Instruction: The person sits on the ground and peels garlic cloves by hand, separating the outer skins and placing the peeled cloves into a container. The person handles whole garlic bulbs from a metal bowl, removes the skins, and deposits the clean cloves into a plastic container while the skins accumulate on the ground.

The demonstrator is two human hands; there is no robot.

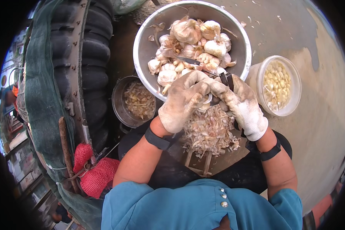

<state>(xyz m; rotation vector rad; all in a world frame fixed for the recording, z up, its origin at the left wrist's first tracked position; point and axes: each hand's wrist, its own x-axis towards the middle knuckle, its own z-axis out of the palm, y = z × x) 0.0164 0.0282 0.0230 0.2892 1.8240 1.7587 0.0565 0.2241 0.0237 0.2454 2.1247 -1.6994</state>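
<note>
Both hands wear soiled white knit gloves and meet at the near rim of a large metal basin (241, 57) of garlic bulbs (187, 31). My left hand (185, 99) is closed on pale garlic pieces (204, 106), pinched between the two hands. My right hand (238, 102) works against them, its fingers curled around the dark handle of a small knife (189, 60), whose blade points left over the bulbs. Beneath the hands lies a heap of papery garlic skins (210, 132). What the fingertips hold is partly hidden.
At right stands a clear plastic tub (296, 86) of peeled cloves. A metal pot (116, 107) with skins and scraps is at left. Farther left are large black tires (96, 57), green netting (40, 86), a wooden stick (64, 143) and red mesh bags (99, 176).
</note>
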